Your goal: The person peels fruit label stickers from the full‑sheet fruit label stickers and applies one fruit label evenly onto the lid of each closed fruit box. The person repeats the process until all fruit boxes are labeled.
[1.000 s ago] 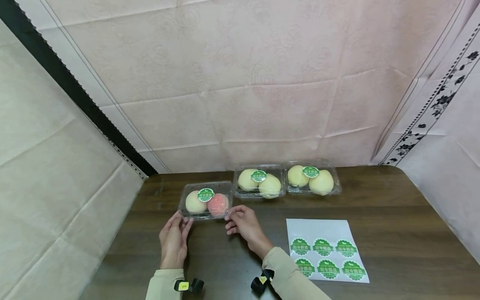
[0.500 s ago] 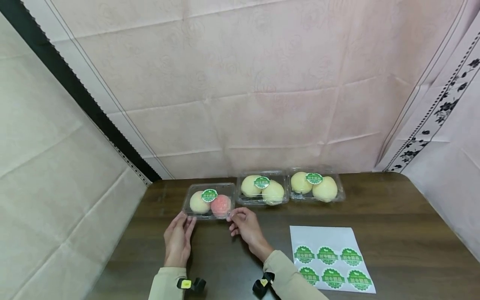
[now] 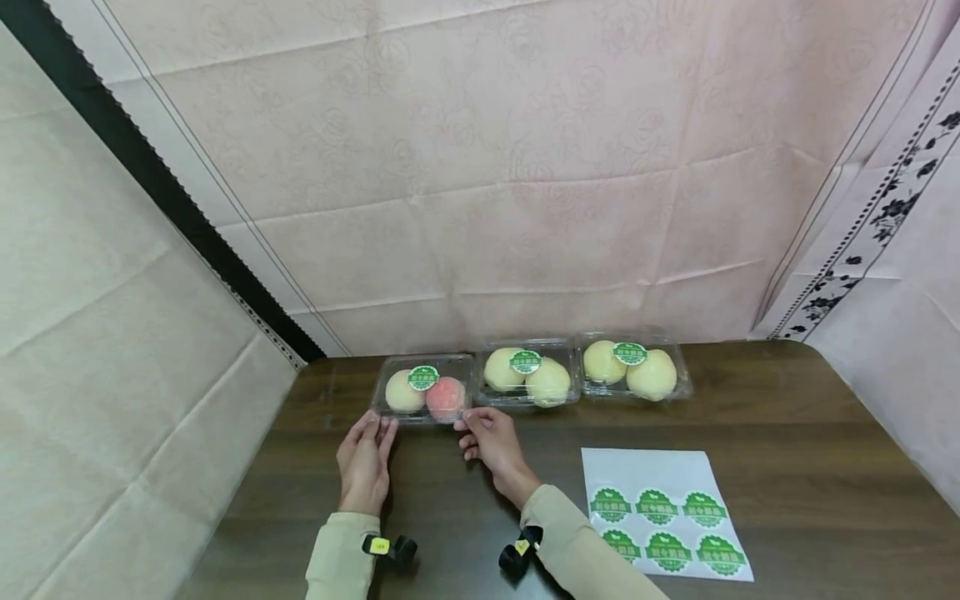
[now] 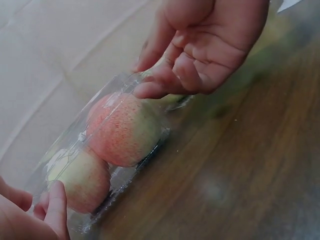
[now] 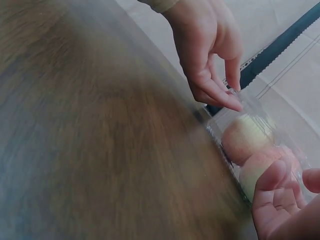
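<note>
A clear plastic clamshell box (image 3: 390, 385) sits at the left end of a row near the table's back edge. It holds a pale peach (image 3: 405, 392) and a pink peach (image 3: 446, 398), with a green round sticker (image 3: 423, 377) on its lid. My left hand (image 3: 364, 468) pinches the box's front left corner between thumb and fingers; the right wrist view also shows this left hand (image 5: 207, 55). At the front right corner, my right hand (image 3: 497, 450) pinches the rim, its other fingers curled below, as the right hand (image 4: 210, 45) in the left wrist view confirms.
Beside it stand a middle clamshell box (image 3: 527, 393) and a right-hand box (image 3: 678, 379), each with two pale peaches and a green sticker. A white sticker sheet (image 3: 645, 467) lies on the table's (image 3: 795, 483) right part. A cloth wall (image 3: 525, 208) rises behind.
Both hands have pushed the box with the pink peach back and slightly right, bringing it into line beside the middle box. The head view has shifted a little.
</note>
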The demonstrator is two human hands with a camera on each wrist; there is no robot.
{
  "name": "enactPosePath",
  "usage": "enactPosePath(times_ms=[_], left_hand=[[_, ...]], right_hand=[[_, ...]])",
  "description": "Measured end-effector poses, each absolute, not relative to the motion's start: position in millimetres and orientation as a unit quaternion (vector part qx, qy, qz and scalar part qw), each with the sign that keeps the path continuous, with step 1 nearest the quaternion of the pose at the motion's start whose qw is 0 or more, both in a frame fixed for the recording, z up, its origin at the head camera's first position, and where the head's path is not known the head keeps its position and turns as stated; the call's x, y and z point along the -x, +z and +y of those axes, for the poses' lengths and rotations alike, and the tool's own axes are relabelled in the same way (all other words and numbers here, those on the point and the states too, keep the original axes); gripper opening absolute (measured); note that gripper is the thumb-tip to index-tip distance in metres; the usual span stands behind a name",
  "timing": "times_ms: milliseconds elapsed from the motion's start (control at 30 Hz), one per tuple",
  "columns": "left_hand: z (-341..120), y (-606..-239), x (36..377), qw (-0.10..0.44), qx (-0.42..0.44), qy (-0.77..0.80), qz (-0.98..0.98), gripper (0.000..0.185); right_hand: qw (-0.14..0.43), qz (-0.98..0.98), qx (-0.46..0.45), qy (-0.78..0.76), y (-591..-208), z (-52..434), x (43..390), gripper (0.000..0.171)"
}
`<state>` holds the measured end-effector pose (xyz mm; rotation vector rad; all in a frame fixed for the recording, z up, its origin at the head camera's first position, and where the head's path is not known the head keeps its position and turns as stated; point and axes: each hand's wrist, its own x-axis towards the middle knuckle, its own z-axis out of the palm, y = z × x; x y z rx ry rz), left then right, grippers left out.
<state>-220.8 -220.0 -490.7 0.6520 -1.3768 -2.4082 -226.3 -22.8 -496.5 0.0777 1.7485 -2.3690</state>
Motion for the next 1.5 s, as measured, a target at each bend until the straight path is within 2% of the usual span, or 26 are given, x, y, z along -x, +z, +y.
enactPosePath(times_ms=[167,367,600,800,1000,1200,1400,1500], left_hand=[[-220.9,-489.9,225.5,0.149,-0.227,-0.846,-0.459,0.030],[-223.1,-488.8,233.4,0.154,-0.222,-0.850,-0.452,0.031],[-224.8,-489.2,240.1,0.151,-0.224,-0.859,-0.436,0.029],[-224.4,-489.4,246.3,0.151,-0.226,-0.855,-0.441,0.026],[-228.2,-491.5,250.7,0.153,-0.229,-0.857,-0.436,0.023],[-229.5,-488.5,246.8,0.152,-0.236,-0.826,-0.488,0.029],[-227.2,-474.3,231.6,0.209,-0.232,-0.697,-0.645,0.048],[-221.0,-463.7,223.7,0.244,-0.191,-0.633,-0.710,0.046]], right_hand=[[0.102,0.595,-0.023,-0.797,-492.9,-26.0,226.2,0.030],[0.110,0.586,-0.026,-0.802,-493.1,-28.8,232.2,0.027],[0.135,0.540,-0.056,-0.829,-494.6,-33.1,237.6,0.027],[0.135,0.511,-0.074,-0.846,-496.2,-39.8,239.1,0.029],[0.143,0.516,-0.068,-0.842,-497.4,-44.0,241.0,0.033],[0.140,0.564,-0.044,-0.813,-496.1,-34.0,237.5,0.035],[0.145,0.657,0.021,-0.739,-482.5,-11.9,217.9,0.026],[0.111,0.720,0.067,-0.682,-470.9,2.5,207.4,0.026]])
